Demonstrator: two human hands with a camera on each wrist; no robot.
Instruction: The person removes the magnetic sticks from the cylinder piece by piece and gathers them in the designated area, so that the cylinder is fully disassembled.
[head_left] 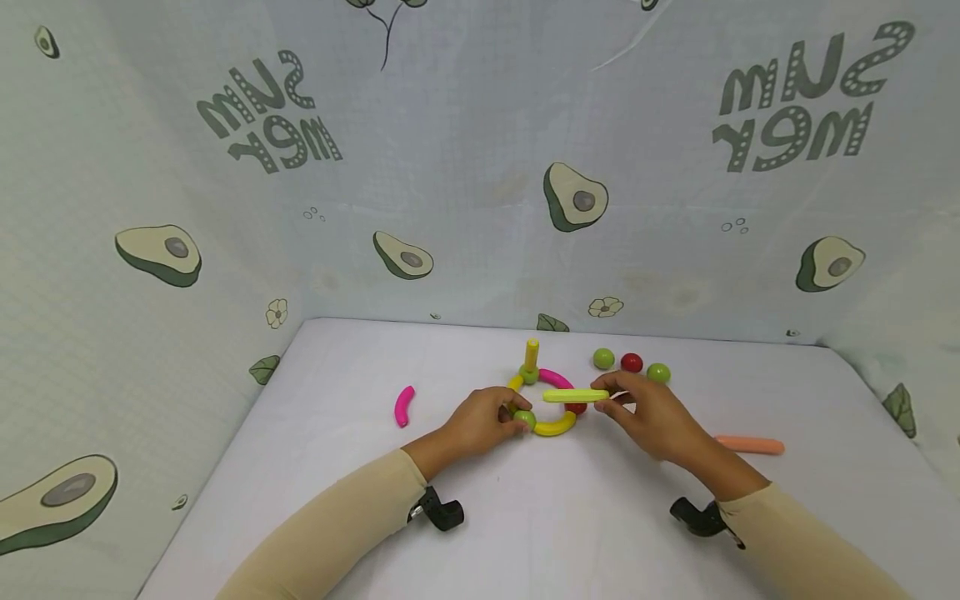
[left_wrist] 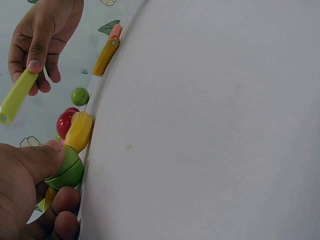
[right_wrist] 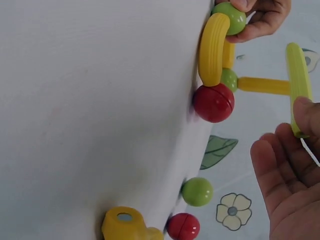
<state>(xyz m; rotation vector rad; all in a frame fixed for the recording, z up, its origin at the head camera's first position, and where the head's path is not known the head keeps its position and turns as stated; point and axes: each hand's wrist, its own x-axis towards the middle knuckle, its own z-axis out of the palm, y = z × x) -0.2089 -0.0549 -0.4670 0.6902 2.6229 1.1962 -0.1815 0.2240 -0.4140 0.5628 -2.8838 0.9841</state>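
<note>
We note the left hand pinching a green ball at the ring's 8 o'clock, the nearer right hand holding the yellow-green stick by its 3 o'clock end above the ring, long axis 9-to-3, free end toward 9 o'clock.

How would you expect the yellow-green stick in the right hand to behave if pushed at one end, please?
The yellow-green stick is probably stiff, since it juts straight out from the right hand. It is likely light, as a pinch at one end seems enough to hold it. Pushed there, it might swivel, being long and narrow.
</note>
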